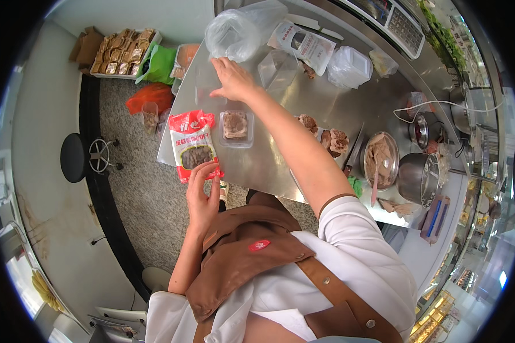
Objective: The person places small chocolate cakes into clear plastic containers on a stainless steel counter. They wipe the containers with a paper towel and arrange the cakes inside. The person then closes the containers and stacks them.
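My right hand [235, 81] reaches over the table's left side, thumb and fingers spread above a faint clear plastic piece [206, 83], perhaps a lid. Whether it touches that piece is unclear. Below it, an open clear plastic box [236, 129] holds a square of brown, cream-topped cake [235, 123]. A red and white printed bag [194, 141] with a window showing dark brown pieces lies left of the box, at the table edge. My left hand [202, 195] is at the bag's lower end with bent fingers; a grip on it cannot be made out.
Clear plastic bags [234, 36] and a clear empty container [278, 68] stand at the back. To the right are cream-topped cakes [335, 142], a knife [354, 150], a bowl of brown cream [380, 160] and a steel pot [418, 178]. A stool [75, 157] stands at left.
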The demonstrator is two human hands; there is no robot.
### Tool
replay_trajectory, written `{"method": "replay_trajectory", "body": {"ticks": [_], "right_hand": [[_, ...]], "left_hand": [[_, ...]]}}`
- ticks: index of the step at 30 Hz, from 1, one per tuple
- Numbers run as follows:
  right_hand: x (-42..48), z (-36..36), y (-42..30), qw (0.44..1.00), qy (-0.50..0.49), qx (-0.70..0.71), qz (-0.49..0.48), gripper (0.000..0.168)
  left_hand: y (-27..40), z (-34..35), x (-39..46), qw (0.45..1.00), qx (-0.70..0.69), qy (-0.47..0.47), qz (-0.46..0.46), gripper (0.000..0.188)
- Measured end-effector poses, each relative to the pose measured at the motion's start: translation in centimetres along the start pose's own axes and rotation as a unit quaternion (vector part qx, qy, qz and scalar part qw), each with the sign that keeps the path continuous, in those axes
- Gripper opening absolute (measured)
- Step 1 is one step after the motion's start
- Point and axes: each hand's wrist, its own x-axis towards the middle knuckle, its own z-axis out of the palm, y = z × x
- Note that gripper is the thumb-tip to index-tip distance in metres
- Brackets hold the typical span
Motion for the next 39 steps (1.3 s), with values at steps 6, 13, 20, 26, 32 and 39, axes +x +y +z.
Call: {"method": "replay_trajectory", "body": {"ticks": [6,13,20,26,32,39], "right_hand": [[0.1,-5.5,5.7,0.999,0.019,0.023,-0.026,0.088],[-3.0,-9.4,13.2,0.965,-0.18,-0.145,0.126,0.101],[-6.8,-13.8,12.3,0.995,-0.022,0.054,0.077,0.086],[-13.5,-20.1,4.8,0.926,-0.006,0.359,0.116,0.085],[-17.5,-21.5,0.0,0.879,-0.003,0.468,0.093,0.092],[-19.6,-21.3,-2.8,0.893,0.011,0.444,0.076,0.096]], "left_hand": [[0.5,-0.4,-0.6,1.0,-0.021,0.005,-0.001,0.024],[0.9,-0.1,-0.9,0.999,-0.033,-0.021,-0.024,0.023],[0.8,1.3,-1.3,0.997,-0.033,-0.071,0.002,0.022],[3.4,2.1,1.6,0.981,-0.167,-0.098,-0.018,0.021],[9.0,0.5,6.5,0.883,-0.442,-0.106,-0.118,0.025],[9.8,-1.0,6.1,0.855,-0.468,-0.184,-0.124,0.02]]}}
